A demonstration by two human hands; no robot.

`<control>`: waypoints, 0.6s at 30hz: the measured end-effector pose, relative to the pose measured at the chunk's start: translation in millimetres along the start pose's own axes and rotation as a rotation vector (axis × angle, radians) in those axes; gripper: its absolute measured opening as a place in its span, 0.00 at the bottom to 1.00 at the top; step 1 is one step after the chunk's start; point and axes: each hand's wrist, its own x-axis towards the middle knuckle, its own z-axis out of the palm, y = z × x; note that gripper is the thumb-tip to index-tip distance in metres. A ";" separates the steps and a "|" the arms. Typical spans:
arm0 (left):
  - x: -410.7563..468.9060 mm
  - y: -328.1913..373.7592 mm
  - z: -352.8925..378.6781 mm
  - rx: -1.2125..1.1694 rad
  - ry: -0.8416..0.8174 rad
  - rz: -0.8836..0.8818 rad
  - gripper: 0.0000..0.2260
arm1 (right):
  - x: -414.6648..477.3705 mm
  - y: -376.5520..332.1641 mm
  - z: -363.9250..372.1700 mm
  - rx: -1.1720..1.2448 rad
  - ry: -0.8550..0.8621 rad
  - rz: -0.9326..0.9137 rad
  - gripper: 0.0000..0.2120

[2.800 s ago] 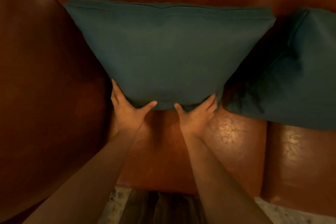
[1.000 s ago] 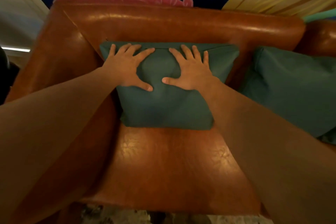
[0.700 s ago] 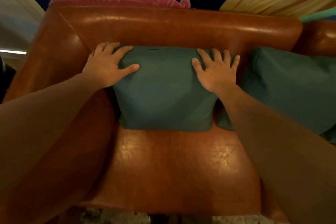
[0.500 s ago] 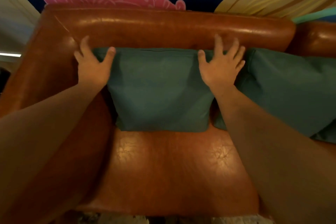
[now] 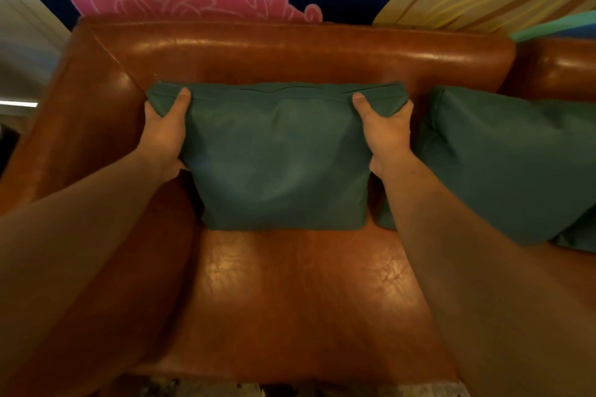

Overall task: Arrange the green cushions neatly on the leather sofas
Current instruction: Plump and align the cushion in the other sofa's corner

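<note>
Gripped green cushion between left hand and right hand, each pinching a top corner, likely to square it upright against leather sofa back.

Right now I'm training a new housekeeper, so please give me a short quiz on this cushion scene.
1. True or false: the left hand and right hand each grip an upper corner of the centre cushion.
2. The centre cushion leans against: A) a wall B) the sofa backrest C) a table.
3. Fill in: the second green cushion lies to the ___ of the centre one.
Key: 1 true; 2 B; 3 right.
</note>
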 end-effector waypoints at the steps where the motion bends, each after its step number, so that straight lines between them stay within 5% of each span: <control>1: 0.4 0.7 -1.6 -0.005 0.001 0.014 0.30 | -1.3 0.8 0.6 -0.003 -0.002 -0.008 0.42; 11: 10.4 -10.4 -11.1 0.104 0.043 -0.032 0.40 | 1.9 16.8 5.0 -0.214 -0.031 -0.064 0.52; 15: 3.0 -9.2 -7.9 0.500 0.362 0.389 0.42 | -13.8 7.3 14.6 -0.745 0.251 -0.418 0.50; 18: 0.4 -9.8 -3.6 0.880 0.291 0.838 0.34 | -21.8 11.1 25.7 -1.077 0.151 -0.764 0.33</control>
